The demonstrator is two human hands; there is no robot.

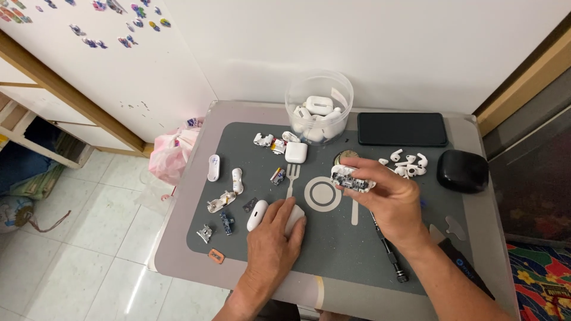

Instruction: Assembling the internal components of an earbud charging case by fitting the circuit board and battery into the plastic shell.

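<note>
My right hand (389, 199) holds a small white inner frame with a dark circuit board (352, 178) above the grey work mat (333, 238). My left hand (270, 241) rests on the mat, fingers on a white earbud-case shell half (294, 217); a second white shell half (257, 214) lies just left of it. Scattered small parts lie to the left: a white lid piece (213, 167), a hinge part (237, 180), a broken white piece (220, 201), a small blue board (226, 222).
A clear round tub (319, 107) of white earbud cases stands at the back. A closed white case (295, 152), loose white earbuds (407, 164), a dark phone (402, 129), a black pouch (462, 170) and a black screwdriver (389, 252) are around. A pink bag (171, 151) hangs left of the table.
</note>
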